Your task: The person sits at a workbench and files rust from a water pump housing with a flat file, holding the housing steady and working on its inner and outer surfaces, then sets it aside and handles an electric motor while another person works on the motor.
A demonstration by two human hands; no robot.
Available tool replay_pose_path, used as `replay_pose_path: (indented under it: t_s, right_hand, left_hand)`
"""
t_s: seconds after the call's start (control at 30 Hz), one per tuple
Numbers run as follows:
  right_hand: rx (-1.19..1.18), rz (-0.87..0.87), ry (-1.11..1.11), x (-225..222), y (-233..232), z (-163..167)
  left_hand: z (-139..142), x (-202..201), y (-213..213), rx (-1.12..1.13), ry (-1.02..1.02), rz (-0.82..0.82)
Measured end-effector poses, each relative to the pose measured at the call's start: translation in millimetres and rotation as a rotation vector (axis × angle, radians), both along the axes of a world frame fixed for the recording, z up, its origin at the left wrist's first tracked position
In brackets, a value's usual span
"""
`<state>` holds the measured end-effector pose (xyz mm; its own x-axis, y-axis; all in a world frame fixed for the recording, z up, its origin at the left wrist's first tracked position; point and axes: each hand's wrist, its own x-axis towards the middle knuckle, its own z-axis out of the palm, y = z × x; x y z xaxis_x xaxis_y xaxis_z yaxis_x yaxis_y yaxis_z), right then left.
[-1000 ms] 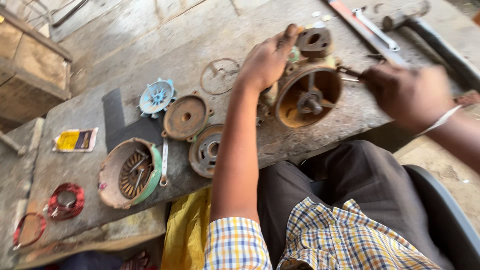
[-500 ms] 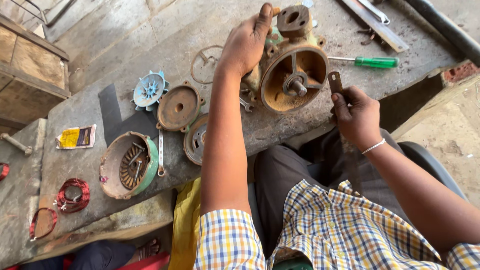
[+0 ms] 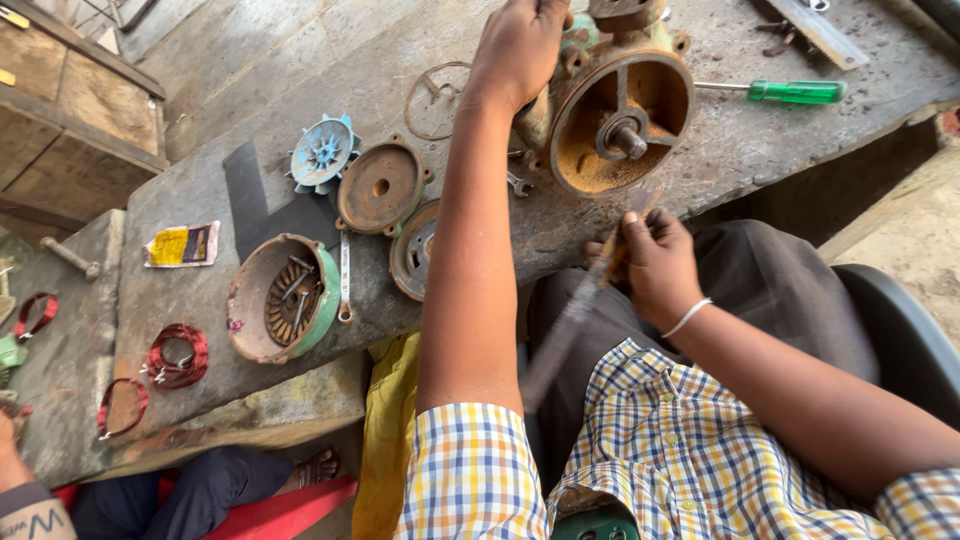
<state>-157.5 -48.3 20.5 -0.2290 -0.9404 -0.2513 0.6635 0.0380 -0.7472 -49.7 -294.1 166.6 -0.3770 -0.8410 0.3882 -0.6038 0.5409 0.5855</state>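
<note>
Rusty pump housing (image 3: 618, 120) is steadied on the surface (image 3: 200, 290) by the left hand (image 3: 520, 50) clasped over its far side, while a blurred flat tool (image 3: 580, 310) is gripped by the right hand (image 3: 655, 265) just below its open face.

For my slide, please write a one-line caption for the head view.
Left hand steadies a rusty round pump housing on a concrete bench; right hand holds a blurred long flat tool.
</note>
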Motion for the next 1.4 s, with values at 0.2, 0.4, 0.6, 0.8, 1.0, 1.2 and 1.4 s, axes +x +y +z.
replay_pose_path:
  t_s: [0.2,0.4,0.6,0.8,1.0,1.2,1.4]
  right_hand:
    - [0.08,-0.025,-0.336,55,-7,23]
    - [-0.167,0.138,-0.079,95,0,45]
    - [-0.239,0.146,0.356,71,4,39]
    - [-0.334,0.164,0.383,50,0,31]
    - [-0.221,0.145,0.229,75,-19,46]
    - [-0.209,0.125,0.262,82,-27,68]
    - [-0.18,0.127,0.163,86,-26,66]
  left_hand:
    - [-4,-1,-3,0.057,-0.009,-0.011]
    - [-8,-4,-11,0.042,-0.055,0.035]
    - [-10,-9,-16,0.02,-0.083,0.048]
    - [-11,-13,-12,-0.003,-0.072,0.01]
    - [-8,-12,-13,-0.081,-0.081,0.028]
    - [-13,-12,-13,-0.07,-0.056,0.004]
    - [-21,-11,-18,-0.053,-0.108,-0.026]
